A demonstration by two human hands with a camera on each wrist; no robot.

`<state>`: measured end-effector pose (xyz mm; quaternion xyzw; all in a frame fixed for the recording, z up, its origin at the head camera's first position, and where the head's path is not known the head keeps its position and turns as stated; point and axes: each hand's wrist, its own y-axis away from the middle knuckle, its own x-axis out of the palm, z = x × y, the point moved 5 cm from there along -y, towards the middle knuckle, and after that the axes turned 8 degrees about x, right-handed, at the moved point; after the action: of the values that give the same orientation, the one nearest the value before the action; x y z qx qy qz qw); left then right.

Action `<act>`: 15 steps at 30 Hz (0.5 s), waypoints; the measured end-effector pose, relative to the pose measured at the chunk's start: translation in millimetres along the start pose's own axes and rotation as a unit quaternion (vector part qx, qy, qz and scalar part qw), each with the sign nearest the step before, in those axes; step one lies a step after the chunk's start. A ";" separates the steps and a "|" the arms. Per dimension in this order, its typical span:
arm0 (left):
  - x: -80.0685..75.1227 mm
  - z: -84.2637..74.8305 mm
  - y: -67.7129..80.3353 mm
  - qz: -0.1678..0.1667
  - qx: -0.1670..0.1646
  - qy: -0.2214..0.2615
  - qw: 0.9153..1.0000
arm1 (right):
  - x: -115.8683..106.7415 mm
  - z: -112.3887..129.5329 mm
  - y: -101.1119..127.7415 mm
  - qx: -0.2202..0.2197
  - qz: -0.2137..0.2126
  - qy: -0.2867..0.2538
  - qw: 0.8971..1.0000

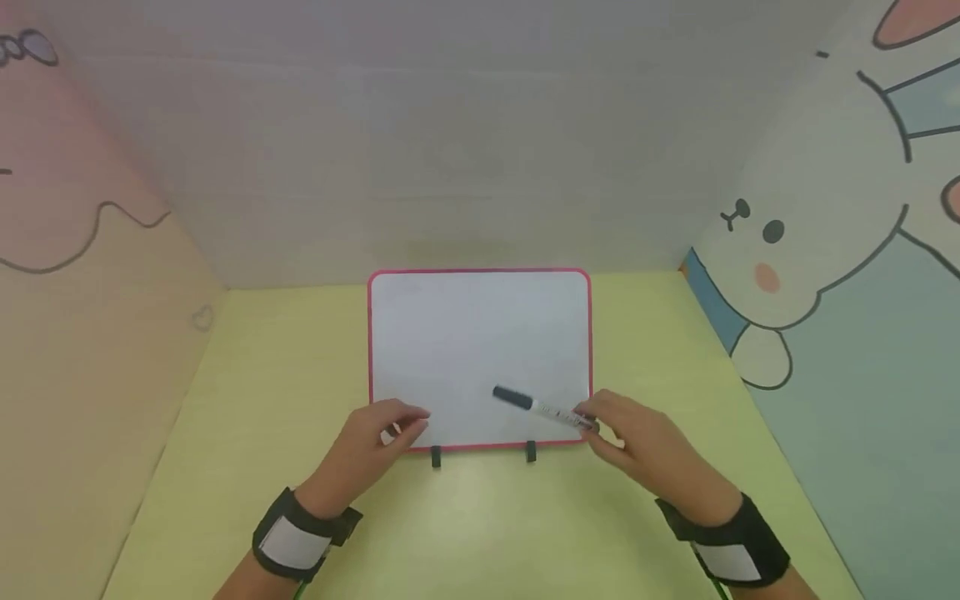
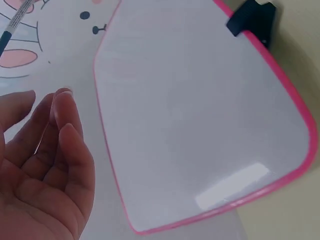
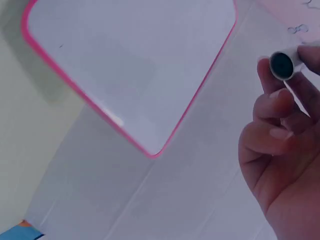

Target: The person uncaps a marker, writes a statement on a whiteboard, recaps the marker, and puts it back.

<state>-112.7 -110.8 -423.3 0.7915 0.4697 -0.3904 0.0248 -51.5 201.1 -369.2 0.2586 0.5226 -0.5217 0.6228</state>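
Observation:
A whiteboard with a pink frame stands on the yellow table, two small black clips at its lower edge. In front of its lower right part, my right hand pinches a white marker by its rear end. The marker's black-capped end points left and slightly up. In the right wrist view, the dark round end of the marker faces the camera between thumb and fingers. Before the board's lower left corner is my left hand, fingers loosely bent and holding nothing; its empty palm shows in the left wrist view.
A plain grey-white wall rises behind the board. Side panels carry cartoon drawings, with a rabbit on the right. The yellow tabletop extends around the board. Both wrists wear black straps.

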 end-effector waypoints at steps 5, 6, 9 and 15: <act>7.4 -40.2 -6.3 0.051 0.104 0.078 0.990 | 6.3 38.6 -4.4 -0.093 0.050 0.021 0.994; 9.1 -47.0 -6.8 0.060 0.124 0.087 0.987 | 7.1 42.2 -4.7 -0.096 0.061 0.023 0.993; 11.9 -64.4 -6.7 0.072 0.181 0.090 0.977 | 5.3 48.5 -5.6 -0.096 0.074 0.028 0.992; 14.1 -84.6 -7.7 0.047 0.250 0.015 0.967 | -0.4 53.1 -5.0 -0.114 0.053 0.022 0.992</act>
<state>-64.7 -62.0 -371.1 0.7993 0.3198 -0.4822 -0.1623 -35.8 153.5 -350.7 0.2250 0.5779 -0.4195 0.6629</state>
